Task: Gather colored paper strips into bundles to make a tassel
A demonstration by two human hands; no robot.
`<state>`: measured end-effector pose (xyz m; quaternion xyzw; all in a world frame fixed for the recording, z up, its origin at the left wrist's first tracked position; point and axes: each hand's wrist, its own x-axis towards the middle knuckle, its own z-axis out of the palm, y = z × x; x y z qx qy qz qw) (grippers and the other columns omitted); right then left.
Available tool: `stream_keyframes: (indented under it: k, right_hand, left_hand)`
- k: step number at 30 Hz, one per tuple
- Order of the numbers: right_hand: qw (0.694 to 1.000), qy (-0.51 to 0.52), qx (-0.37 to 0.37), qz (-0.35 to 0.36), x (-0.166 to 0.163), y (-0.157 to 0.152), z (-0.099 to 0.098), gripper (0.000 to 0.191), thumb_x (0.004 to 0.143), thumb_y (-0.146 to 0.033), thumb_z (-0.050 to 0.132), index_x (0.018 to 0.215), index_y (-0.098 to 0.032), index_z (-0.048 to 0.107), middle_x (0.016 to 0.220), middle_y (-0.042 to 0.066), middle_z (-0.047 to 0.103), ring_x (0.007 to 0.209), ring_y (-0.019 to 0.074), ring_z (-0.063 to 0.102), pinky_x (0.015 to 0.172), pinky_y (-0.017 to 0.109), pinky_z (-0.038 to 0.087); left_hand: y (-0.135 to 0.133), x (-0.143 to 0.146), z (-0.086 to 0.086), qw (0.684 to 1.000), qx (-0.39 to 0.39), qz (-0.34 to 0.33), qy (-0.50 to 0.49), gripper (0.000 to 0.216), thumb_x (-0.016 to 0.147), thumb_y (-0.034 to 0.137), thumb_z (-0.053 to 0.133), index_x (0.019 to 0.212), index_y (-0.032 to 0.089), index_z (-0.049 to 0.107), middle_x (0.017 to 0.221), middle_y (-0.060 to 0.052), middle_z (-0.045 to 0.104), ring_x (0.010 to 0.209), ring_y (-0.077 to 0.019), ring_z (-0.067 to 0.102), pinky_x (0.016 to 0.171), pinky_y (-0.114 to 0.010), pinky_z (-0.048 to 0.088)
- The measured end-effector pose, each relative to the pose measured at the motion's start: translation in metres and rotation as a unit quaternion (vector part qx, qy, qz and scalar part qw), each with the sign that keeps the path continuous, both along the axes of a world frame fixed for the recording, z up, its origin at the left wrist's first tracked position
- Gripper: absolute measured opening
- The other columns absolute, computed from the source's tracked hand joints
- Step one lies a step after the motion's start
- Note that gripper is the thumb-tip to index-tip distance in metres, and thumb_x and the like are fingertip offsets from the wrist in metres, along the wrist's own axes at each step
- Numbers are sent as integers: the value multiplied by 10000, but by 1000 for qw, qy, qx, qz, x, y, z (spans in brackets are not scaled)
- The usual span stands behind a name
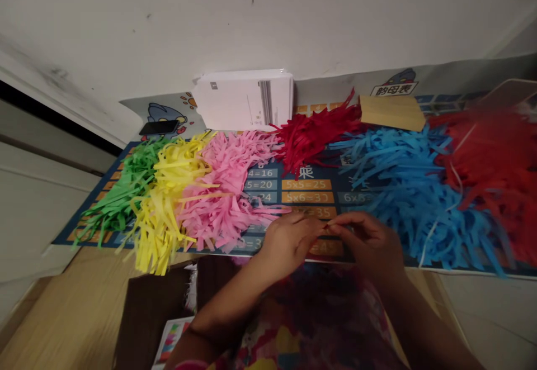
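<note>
My left hand (289,241) and my right hand (369,241) meet near the front edge of a blue multiplication-table mat (308,188). Both pinch a small red paper strip (326,225) between their fingertips. Behind them lie piles of cut paper strips: green (121,191), yellow (168,202), pink (222,191), dark red (314,132), blue (406,191) and bright red (495,163). The blue pile is closest to my right hand, the pink pile closest to my left.
A stack of white paper (245,102) leans against the wall at the back. A black phone (159,128) lies at the back left. A wooden block (392,112) rests behind the blue pile. A clear container (509,93) stands at the far right.
</note>
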<state>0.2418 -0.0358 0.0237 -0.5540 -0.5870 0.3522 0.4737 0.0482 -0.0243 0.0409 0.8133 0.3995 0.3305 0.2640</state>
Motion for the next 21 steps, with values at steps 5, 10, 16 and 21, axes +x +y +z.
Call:
stream_keyframes:
  k: [5,10,16,21]
  right_hand:
    - [1000,-9,9,23,3,-1,-3,102,836,-353,729,838,-251,738,819,13,743,767,196,696,705,316,553]
    - [997,9,50,55,5,-2,-7,23,868,-277,701,855,-264,716,871,4,744,831,180,702,751,302,559]
    - [997,-12,69,35,4,-5,-10,8,871,-268,694,867,-262,697,877,8,736,838,190,697,777,327,557]
    - [997,-5,76,32,4,-5,-10,29,891,-237,665,871,-258,668,897,9,722,850,176,685,784,318,550]
  left_hand:
    - [3,-1,-3,1000,13,-19,5,258,984,174,442,1076,184,683,957,-72,752,854,-187,668,740,-296,506]
    - [0,9,-3,999,-27,31,-8,212,988,248,481,971,190,684,858,-61,734,773,-176,666,697,-276,489]
    - [-4,16,-4,997,-35,44,-48,175,970,228,505,923,185,668,813,-53,722,725,-168,653,665,-273,469]
    - [0,13,-1,999,-10,16,-51,157,955,229,541,999,161,676,850,-72,725,773,-184,659,702,-296,482]
